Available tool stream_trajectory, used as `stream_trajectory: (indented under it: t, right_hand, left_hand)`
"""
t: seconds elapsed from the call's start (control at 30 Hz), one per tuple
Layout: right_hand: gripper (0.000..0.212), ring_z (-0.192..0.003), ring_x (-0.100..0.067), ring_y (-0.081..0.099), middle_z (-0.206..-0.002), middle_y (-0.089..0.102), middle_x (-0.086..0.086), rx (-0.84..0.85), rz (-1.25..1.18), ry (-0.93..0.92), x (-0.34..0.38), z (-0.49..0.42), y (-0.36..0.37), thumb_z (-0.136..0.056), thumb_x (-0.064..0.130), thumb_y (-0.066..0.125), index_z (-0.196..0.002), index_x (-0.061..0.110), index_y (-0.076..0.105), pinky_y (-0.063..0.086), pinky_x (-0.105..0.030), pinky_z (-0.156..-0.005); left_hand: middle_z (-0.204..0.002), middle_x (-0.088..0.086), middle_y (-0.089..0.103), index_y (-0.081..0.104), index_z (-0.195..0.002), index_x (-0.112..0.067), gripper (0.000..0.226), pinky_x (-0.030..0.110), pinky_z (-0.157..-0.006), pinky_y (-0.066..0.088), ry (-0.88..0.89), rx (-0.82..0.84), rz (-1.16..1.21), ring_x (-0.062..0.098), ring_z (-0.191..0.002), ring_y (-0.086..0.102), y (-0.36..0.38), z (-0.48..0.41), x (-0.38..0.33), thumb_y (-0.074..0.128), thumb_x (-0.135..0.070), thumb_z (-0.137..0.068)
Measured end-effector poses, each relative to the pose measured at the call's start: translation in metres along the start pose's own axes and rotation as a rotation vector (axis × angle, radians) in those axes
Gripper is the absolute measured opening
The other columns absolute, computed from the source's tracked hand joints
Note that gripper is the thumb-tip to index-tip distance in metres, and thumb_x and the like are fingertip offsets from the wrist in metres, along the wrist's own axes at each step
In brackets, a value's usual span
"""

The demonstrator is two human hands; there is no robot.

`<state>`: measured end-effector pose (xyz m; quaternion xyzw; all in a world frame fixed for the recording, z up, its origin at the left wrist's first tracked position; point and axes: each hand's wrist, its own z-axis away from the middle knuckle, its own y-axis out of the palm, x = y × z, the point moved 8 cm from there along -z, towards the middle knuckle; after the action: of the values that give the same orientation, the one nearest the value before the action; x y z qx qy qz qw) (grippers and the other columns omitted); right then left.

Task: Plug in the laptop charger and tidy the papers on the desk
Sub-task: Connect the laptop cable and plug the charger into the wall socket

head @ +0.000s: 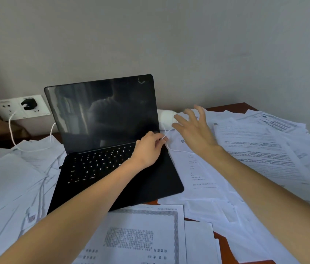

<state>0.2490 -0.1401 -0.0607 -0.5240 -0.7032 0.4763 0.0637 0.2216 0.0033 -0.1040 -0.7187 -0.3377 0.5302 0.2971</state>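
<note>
- A reddish-brown desk (224, 242) stands against a plain grey wall.
- An open black laptop (112, 149) sits on the desk with its screen dark.
- The left hand (148, 149) lies over the laptop's right rear corner. Its thumb and fingers pinch the white cable (10, 128) at the laptop's right edge. Whether the end is in a port cannot be told.
- The cable runs round behind the laptop and loops over the sheets to its left. It then rises to a black charger (28, 104) seated in the wall socket plate (1, 109), left of the screen.
- The right hand (194, 128) hovers just right of the laptop, fingers spread and holding nothing.
- Loose papers (261, 149) lie scattered right, left and in front of the laptop.
- A bordered sheet (140, 235) lies in front of the laptop.
- A white rounded object (166, 117) sits behind the laptop's right side.
</note>
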Motion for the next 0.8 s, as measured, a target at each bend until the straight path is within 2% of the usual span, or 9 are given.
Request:
stream_trajectory:
  t: [0.07, 0.1, 0.13, 0.2, 0.27, 0.33, 0.43, 0.6, 0.8]
  right_hand:
    - [0.053, -0.124, -0.03, 0.043, -0.126, 0.065, -0.003, -0.026, -0.281, -0.062, 0.018, 0.003, 0.004, -0.07, -0.008, 0.074, -0.117, 0.017, 0.072, 0.027, -0.049, -0.112]
    - [0.047, -0.121, -0.025, 0.044, -0.123, 0.066, -0.002, -0.001, -0.486, -0.062, 0.024, 0.005, 0.008, -0.079, -0.007, 0.069, -0.121, 0.015, 0.07, 0.036, -0.046, -0.109]
    - [0.04, -0.117, -0.021, 0.047, -0.122, 0.066, -0.001, 0.033, -0.654, -0.033, 0.028, 0.008, 0.013, -0.089, 0.001, 0.063, -0.126, 0.015, 0.067, 0.041, -0.042, -0.105]
    - [0.034, -0.112, -0.014, 0.051, -0.121, 0.066, 0.004, 0.1, -0.825, 0.073, 0.027, 0.011, 0.022, -0.1, 0.021, 0.055, -0.133, 0.022, 0.063, 0.043, -0.034, -0.099]
    - [0.03, -0.104, -0.012, 0.05, -0.111, 0.067, 0.006, 0.128, -0.903, 0.141, 0.023, 0.011, 0.028, -0.102, 0.034, 0.056, -0.13, 0.029, 0.065, 0.042, -0.03, -0.091]
    - [0.025, -0.094, -0.015, 0.048, -0.091, 0.06, 0.007, 0.099, -0.854, 0.138, 0.019, 0.01, 0.028, -0.101, 0.039, 0.057, -0.121, 0.033, 0.07, 0.039, -0.033, -0.085]
    - [0.023, -0.088, -0.018, 0.044, -0.078, 0.044, 0.012, 0.114, -0.737, 0.18, 0.014, 0.01, 0.035, -0.102, 0.043, 0.053, -0.11, 0.039, 0.074, 0.03, -0.035, -0.08]
    - [0.032, -0.098, -0.022, 0.045, -0.101, 0.058, 0.004, 0.219, -0.499, 0.278, 0.007, 0.011, 0.047, -0.107, 0.042, 0.04, -0.116, 0.039, 0.07, 0.025, -0.037, -0.08]
    - [0.024, -0.108, -0.025, 0.047, -0.111, 0.058, 0.002, 0.29, -0.42, 0.395, 0.005, 0.005, 0.053, -0.104, 0.024, 0.047, -0.116, 0.031, 0.067, 0.027, -0.041, -0.089]
  left_hand:
    - [-0.092, 0.0, 0.053, 0.076, -0.117, -0.022, 0.023, 0.041, -0.096, 0.046, 0.031, -0.003, 0.014, 0.024, -0.09, 0.057, -0.001, -0.002, 0.0, 0.057, -0.016, -0.106]
    - [-0.094, 0.007, 0.055, 0.077, -0.117, -0.018, 0.023, 0.033, -0.093, 0.046, 0.049, -0.01, 0.027, 0.026, -0.091, 0.058, -0.001, -0.004, -0.001, 0.058, -0.012, -0.105]
    - [-0.096, 0.013, 0.057, 0.078, -0.116, -0.013, 0.022, 0.023, -0.087, 0.044, 0.06, -0.027, 0.042, 0.025, -0.09, 0.058, -0.002, -0.005, -0.002, 0.06, -0.009, -0.104]
    - [-0.098, 0.013, 0.057, 0.076, -0.115, -0.006, 0.018, 0.008, -0.079, 0.039, 0.05, -0.076, 0.064, 0.013, -0.083, 0.057, -0.004, -0.005, -0.001, 0.063, -0.01, -0.103]
    - [-0.103, 0.006, 0.055, 0.074, -0.113, -0.004, 0.017, 0.008, -0.081, 0.042, 0.029, -0.115, 0.099, 0.003, -0.083, 0.056, -0.005, -0.003, 0.002, 0.067, -0.015, -0.101]
    - [-0.11, 0.002, 0.053, 0.072, -0.116, -0.009, 0.018, 0.019, -0.092, 0.044, 0.032, -0.11, 0.07, 0.008, -0.095, 0.054, -0.001, -0.002, 0.005, 0.069, -0.018, -0.1]
    - [-0.123, -0.001, 0.053, 0.065, -0.13, -0.018, 0.031, 0.029, -0.098, 0.031, 0.021, -0.106, -0.141, 0.02, -0.116, 0.044, 0.004, 0.0, 0.012, 0.065, -0.031, -0.102]
    - [-0.137, -0.004, 0.053, 0.062, -0.139, -0.022, 0.039, 0.029, -0.1, 0.023, 0.05, -0.121, -0.331, 0.02, -0.127, 0.044, 0.002, 0.011, 0.018, 0.051, -0.039, -0.106]
    - [-0.148, -0.007, 0.053, 0.062, -0.141, -0.026, 0.057, 0.028, -0.109, 0.017, 0.025, -0.099, -0.343, 0.015, -0.14, 0.042, 0.002, 0.016, 0.024, 0.035, -0.052, -0.098]
